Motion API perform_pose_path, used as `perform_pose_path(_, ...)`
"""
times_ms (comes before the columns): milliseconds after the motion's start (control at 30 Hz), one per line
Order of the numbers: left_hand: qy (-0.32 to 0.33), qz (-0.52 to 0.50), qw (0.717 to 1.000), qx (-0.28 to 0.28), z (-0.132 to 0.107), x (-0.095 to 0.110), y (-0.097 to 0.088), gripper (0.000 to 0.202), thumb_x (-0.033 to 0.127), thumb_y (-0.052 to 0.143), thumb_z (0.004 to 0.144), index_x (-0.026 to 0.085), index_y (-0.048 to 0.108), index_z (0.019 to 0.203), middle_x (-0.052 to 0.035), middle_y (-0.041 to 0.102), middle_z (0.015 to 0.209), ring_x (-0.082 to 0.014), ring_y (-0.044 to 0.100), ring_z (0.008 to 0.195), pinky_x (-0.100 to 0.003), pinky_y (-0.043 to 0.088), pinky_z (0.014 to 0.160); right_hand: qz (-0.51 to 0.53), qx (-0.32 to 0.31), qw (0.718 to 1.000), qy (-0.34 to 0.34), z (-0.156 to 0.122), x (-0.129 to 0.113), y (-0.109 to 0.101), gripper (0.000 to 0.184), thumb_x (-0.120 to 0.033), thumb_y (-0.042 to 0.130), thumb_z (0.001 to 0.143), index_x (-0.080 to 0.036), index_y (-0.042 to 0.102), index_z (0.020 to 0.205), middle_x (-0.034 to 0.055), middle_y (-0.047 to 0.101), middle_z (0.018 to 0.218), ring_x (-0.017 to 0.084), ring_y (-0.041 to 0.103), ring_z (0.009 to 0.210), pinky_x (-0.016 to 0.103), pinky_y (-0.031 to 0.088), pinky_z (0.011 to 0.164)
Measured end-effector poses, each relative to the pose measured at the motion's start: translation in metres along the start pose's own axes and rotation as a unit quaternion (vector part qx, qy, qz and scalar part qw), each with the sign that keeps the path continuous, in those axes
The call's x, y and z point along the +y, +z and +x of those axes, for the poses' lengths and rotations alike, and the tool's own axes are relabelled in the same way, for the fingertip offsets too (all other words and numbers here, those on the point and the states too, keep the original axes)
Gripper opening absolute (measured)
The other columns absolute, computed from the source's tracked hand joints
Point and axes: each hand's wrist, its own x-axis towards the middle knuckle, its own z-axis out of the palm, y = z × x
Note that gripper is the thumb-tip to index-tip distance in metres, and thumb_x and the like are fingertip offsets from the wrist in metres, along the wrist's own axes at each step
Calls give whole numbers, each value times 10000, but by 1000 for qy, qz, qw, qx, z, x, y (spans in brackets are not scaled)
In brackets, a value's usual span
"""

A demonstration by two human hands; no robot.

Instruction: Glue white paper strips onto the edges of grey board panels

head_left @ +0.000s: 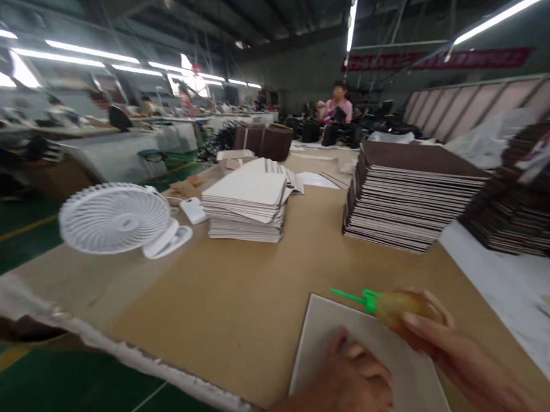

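A pale rectangular panel (328,331) with a dark edge lies on the brown-topped table in front of me. Over its lower part is my left hand (350,379), its fingers curled together and slightly blurred; whatever they may hold is hidden. My right hand (449,338) grips an amber squeeze bottle (398,310) at the panel's right side. The bottle is tipped sideways, and its thin green nozzle (352,295) points left above the panel's far edge.
Beyond the panel stand a stack of pale boards (245,201) and a tall stack of dark-covered boards (411,194). A white fan (116,219) and a white phone (193,211) are at the left. More dark stacks (525,195) rise at right; people work farther back.
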Motion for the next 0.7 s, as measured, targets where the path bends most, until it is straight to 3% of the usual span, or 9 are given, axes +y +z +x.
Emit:
perform_pose_path(67,9,-46,998,35,-3,-1,-1,126,317,562,901,199,590,932,6,625,1129,-228,480,1111,-543,170,1080,13,-41,997,71,-6,-4,-4,389,-478,621,800,-223,513,1073,22,646,763,197,614,622,284,494,483)
perform_pose_path(133,9,-68,996,59,-8,2,-6,104,290,575,880,192,590,913,-2,627,1115,-224,479,1106,-511,147,1084,-14,-51,994,91,-4,-12,4,452,-466,674,747,-225,489,1081,0,624,782,192,609,679,290,503,568)
perform_pose_path(333,-8,-51,998,48,-10,11,-16,90,265,565,865,188,609,880,-13,631,1045,-230,476,1091,-490,138,1096,-129,-88,987,-43,4,-30,24,363,-365,661,775,-229,525,1082,19,599,1012,188,594,874,310,484,758)
perform_pose_path(700,-15,-63,997,42,-10,12,-20,70,245,570,855,182,570,824,20,613,978,-187,481,1029,-435,199,1082,-222,-130,962,-94,22,-50,25,289,-372,630,817,-236,534,1054,9,616,934,175,582,794,293,436,676)
